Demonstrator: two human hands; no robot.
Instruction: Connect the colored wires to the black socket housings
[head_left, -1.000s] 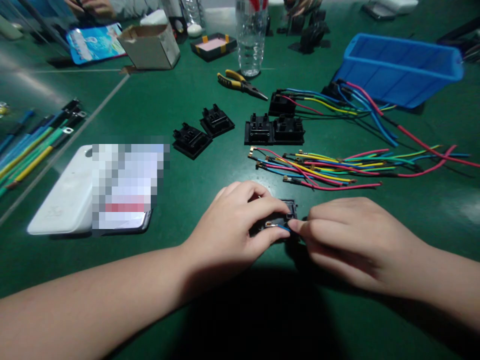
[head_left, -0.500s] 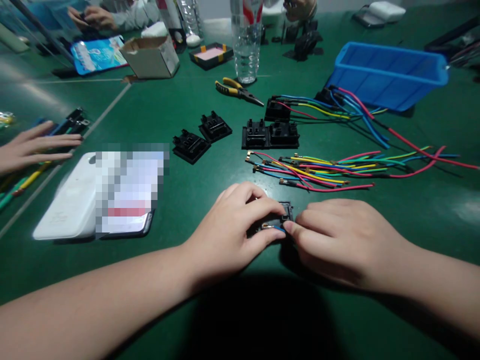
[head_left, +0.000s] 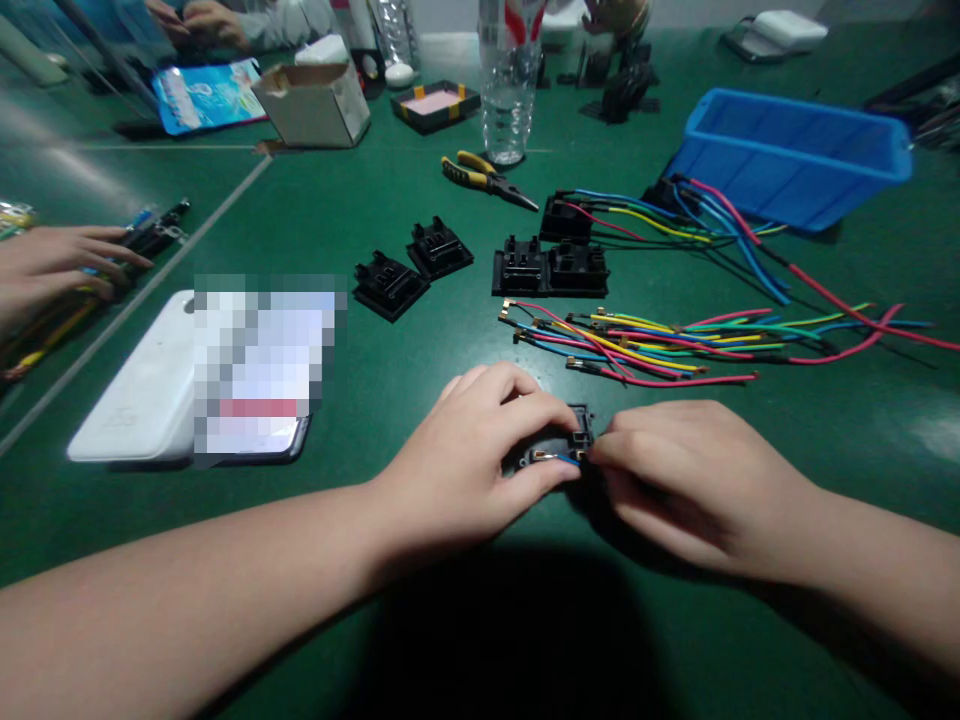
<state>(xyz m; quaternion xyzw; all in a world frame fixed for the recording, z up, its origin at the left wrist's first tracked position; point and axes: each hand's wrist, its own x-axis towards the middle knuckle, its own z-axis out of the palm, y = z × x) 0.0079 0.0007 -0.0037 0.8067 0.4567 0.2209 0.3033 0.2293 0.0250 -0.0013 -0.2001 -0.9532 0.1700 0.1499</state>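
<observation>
My left hand (head_left: 499,440) is closed around a black plastic socket housing (head_left: 553,442) on the green table, thumb on the near side and fingers on the far side. A short blue wire (head_left: 564,458) with a metal terminal lies across the housing beside my left thumb. At the housing's right edge my right hand (head_left: 682,470) is closed, thumb and forefinger pinched together; what sits between those fingertips is hidden. Just beyond my hands lies a bundle of coloured wires (head_left: 637,340) with brass terminals. Behind it sit two more black housings (head_left: 577,268) side by side.
Two further housings (head_left: 390,285) lie left of centre, near phones (head_left: 127,390). Pliers (head_left: 487,180), a water bottle (head_left: 510,110), a cardboard box (head_left: 315,110) and a blue bin (head_left: 795,160) stand behind. Another person's hand (head_left: 60,265) rests on wires at left.
The whole view has shifted slightly. My right fingertips have drawn a little back at the housing's right edge, while my left hand keeps its hold. The other person's hand at left has moved.
</observation>
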